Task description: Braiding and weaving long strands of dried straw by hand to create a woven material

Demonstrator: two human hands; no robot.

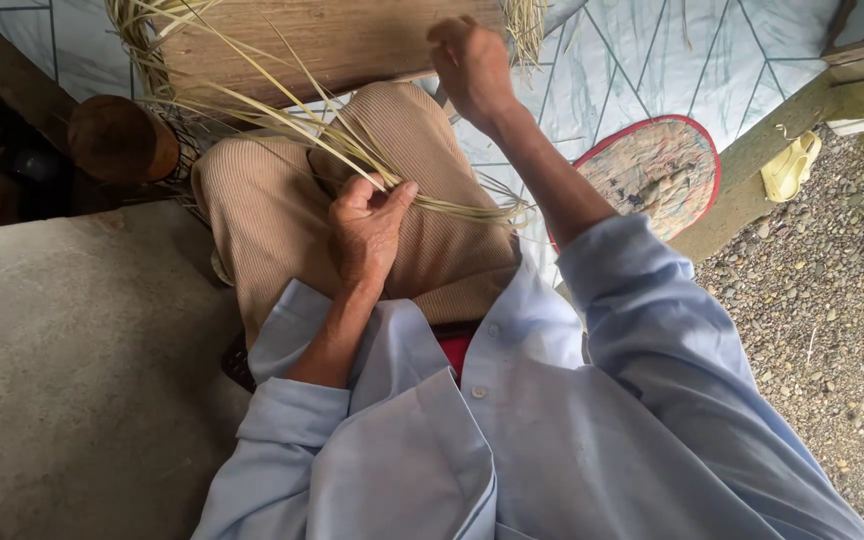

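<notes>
We see no packages, labels, signs or screens here. Nothing in view is a box, a bag, a wrapper, a sticker, a board with writing or a display.
</notes>
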